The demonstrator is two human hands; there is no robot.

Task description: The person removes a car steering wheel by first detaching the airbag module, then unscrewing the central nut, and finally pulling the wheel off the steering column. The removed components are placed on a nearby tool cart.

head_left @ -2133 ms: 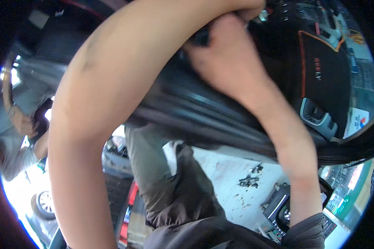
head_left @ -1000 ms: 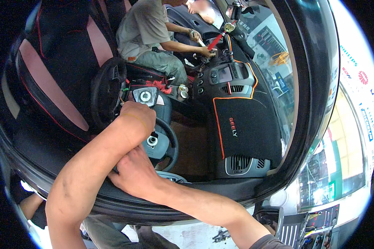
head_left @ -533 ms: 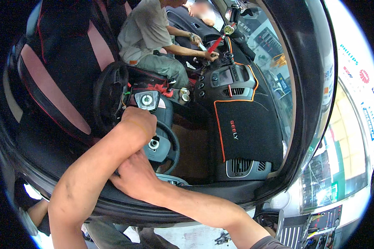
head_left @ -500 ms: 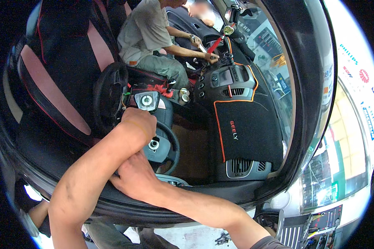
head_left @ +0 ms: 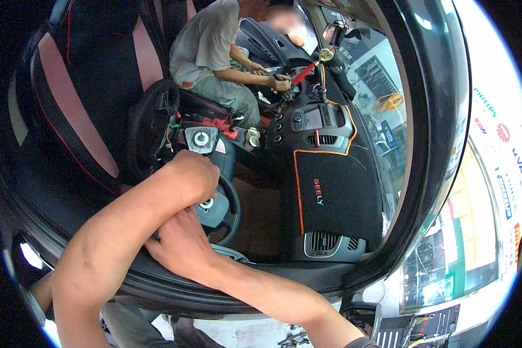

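My left hand (head_left: 196, 173) is closed, knuckles up, over a steering wheel with a grey centre (head_left: 214, 214). Its fingers curl down out of sight, so what they grip is hidden. Just below it, my right hand (head_left: 181, 236) is curled too, with its fingertips tucked behind my left forearm, which crosses over it. Beyond my left hand sits a grey, squarish part with a round metallic centre (head_left: 201, 139). To its left stands a black steering wheel (head_left: 151, 130) with loose wires (head_left: 169, 139) beside it.
A co-worker (head_left: 206, 46) sits further inside the car, hands near a red tool (head_left: 304, 73). The dashboard carries a black mat with orange edging (head_left: 342, 191). The door sill (head_left: 261, 307) passes beneath my right arm. A tool board (head_left: 429, 325) stands outside at lower right.
The whole view has shifted slightly. My hands keep nearly the same crossed pose, covering more of the grey-centred wheel. The co-worker's hands have drawn back a little to the left.
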